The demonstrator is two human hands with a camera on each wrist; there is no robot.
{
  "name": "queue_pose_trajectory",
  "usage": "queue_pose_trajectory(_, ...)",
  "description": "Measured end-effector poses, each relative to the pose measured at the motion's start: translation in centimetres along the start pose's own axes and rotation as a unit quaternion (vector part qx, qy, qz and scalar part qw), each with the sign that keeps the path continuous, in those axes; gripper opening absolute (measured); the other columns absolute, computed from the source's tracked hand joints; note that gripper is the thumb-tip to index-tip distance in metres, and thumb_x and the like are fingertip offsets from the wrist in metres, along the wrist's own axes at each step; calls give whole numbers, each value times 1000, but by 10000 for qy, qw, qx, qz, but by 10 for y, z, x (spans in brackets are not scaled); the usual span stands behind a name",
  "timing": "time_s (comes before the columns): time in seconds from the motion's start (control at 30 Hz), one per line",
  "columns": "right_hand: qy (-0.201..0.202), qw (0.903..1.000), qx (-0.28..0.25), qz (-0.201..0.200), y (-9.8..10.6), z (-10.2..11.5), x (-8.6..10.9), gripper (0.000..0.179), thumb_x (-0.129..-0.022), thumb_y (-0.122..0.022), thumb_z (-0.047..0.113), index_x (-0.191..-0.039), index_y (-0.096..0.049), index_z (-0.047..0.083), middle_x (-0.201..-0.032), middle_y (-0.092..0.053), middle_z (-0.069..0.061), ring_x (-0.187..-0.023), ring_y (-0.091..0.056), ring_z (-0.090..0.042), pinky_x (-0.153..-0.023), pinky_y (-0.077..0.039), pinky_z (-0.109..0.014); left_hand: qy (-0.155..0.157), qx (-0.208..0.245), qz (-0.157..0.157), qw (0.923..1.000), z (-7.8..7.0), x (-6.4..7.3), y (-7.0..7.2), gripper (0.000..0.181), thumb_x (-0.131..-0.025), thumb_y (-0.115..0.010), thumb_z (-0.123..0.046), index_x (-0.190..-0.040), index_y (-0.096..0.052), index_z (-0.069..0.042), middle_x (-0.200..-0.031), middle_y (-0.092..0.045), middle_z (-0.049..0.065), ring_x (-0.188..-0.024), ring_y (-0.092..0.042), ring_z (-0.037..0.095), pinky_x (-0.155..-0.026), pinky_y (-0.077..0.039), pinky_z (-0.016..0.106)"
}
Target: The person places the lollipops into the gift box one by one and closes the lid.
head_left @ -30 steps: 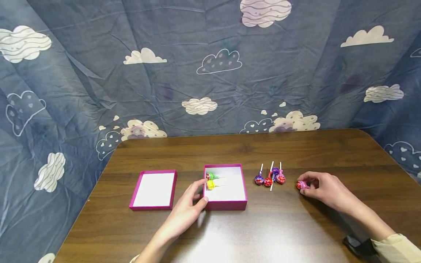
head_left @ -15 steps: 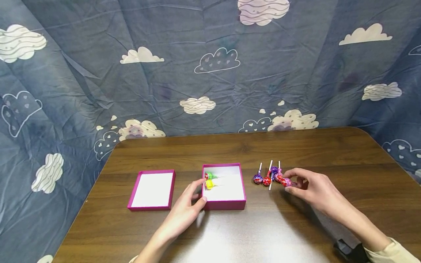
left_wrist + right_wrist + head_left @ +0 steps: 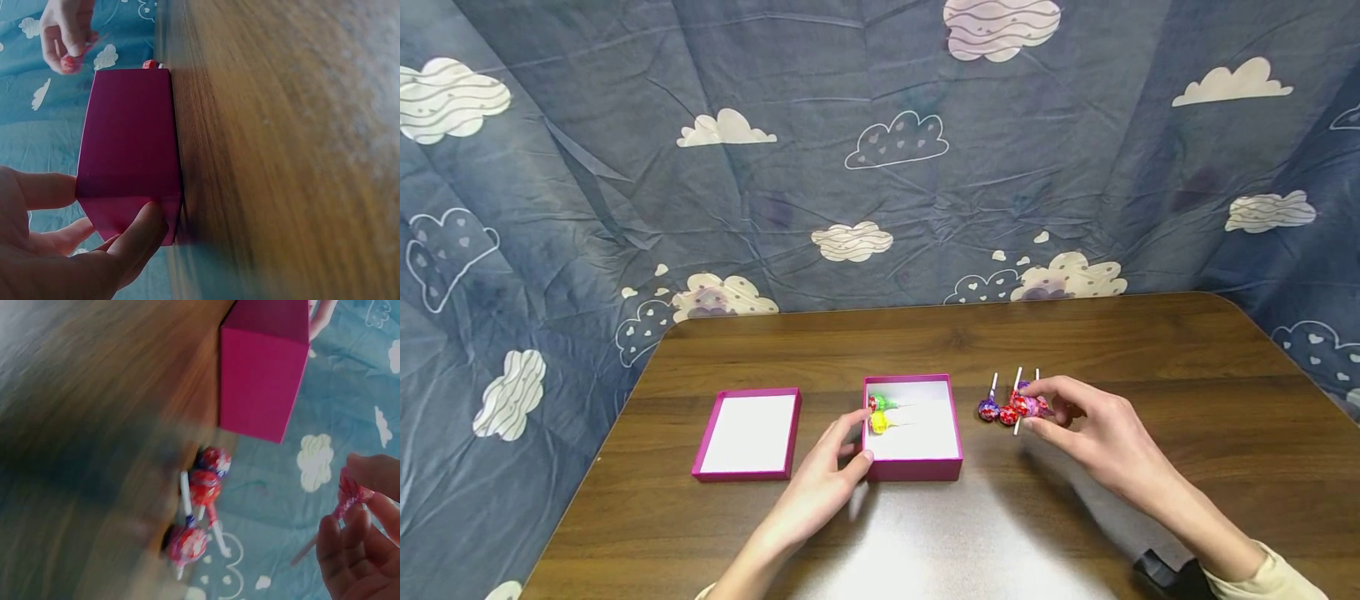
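My right hand pinches a pink-and-red wrapped lollipop by its head; in the right wrist view it is raised clear of the others. From the head view it overlaps a small group of lollipops, where a purple one and a red one show, their white sticks pointing away. My left hand holds the near left corner of an open magenta box, with thumb and fingers against its rim and side. Inside lie a green lollipop and a yellow lollipop, side by side along the left wall.
A magenta lid with a white inside lies left of the box on the brown wooden table. A blue cloth printed with clouds hangs behind the table.
My right hand has carried the pink-and-red lollipop leftward from the right side of the table to over the group. My left hand has stayed at the box.
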State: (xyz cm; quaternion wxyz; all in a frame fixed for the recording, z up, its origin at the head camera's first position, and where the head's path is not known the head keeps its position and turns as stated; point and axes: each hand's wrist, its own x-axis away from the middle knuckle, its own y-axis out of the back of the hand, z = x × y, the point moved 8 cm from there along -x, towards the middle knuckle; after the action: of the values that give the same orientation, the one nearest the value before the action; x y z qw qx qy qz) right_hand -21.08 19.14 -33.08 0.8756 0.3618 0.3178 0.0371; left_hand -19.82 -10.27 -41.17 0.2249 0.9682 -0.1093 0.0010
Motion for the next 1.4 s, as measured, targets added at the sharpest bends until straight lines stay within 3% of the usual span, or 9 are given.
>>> queue_pose_trajectory(0.17,99,9995,-237,-165,-2,12,-6,41,-73,-86,2,-104,-70,23,-82,-61,12,-73,-56,-5,-63,-42,-16,6,4,30,10000,-1,0,0,50,-98,-58,-23,-146,-44,-24,-150,-40,2,-125,-48,37,-98,-38,63)
queue_pose_trajectory(0.4,263,9992,-154,-264,-7,25,-13,41,-72,-87,7,-105,-70,26,-93,-62,15,-79,-56,-5,-67,-43,-14,-6,12,26,10000,-2,0,-1,51,-98,-58,-22,-147,-44,-23,-150,-40,3,-125,-48,37,-98,-39,61)
queue_pose_trajectory(0.6,244,9993,-276,-25,-18,32,-18,37,-78,-84,9,-107,-69,27,-101,-64,16,-86,-61,-6,-71,-46,-15,23,-13,11,10000,-1,0,0,50,-98,-58,-23,-147,-44,-23,-150,-40,2,-125,-48,36,-98,-39,61)
queue_pose_trajectory(0.83,284,9974,-651,113,-30,41,-26,34,-81,-81,8,-109,-70,24,-99,-66,15,-82,-59,-6,-68,-46,-18,-25,37,-4,10000,-1,1,0,50,-98,-58,-22,-146,-45,-23,-149,-40,3,-124,-49,36,-98,-40,59)
queue_pose_trajectory(1.1,432,9939,-950,367,-47,52,-35,34,-84,-79,9,-112,-70,26,-107,-65,15,-91,-62,-6,-78,-47,-20,7,34,9,10000,-1,1,1,50,-98,-57,-21,-146,-44,-23,-149,-41,2,-125,-48,36,-97,-40,60)
queue_pose_trajectory(1.27,307,9927,-1025,565,-63,52,-40,32,-84,-78,12,-112,-70,25,-107,-65,17,-101,-60,-7,-86,-46,-25,-7,28,-14,10000,-1,1,1,50,-98,-57,-20,-146,-45,-23,-149,-41,3,-124,-49,37,-98,-40,60)
queue_pose_trajectory(1.4,137,9903,-1142,774,-77,50,-42,30,-85,-78,15,-112,-70,25,-108,-65,18,-97,-60,-7,-80,-49,-32,-53,25,-37,10000,-1,1,0,50,-98,-58,-19,-146,-45,-22,-149,-41,3,-123,-50,37,-98,-41,58)
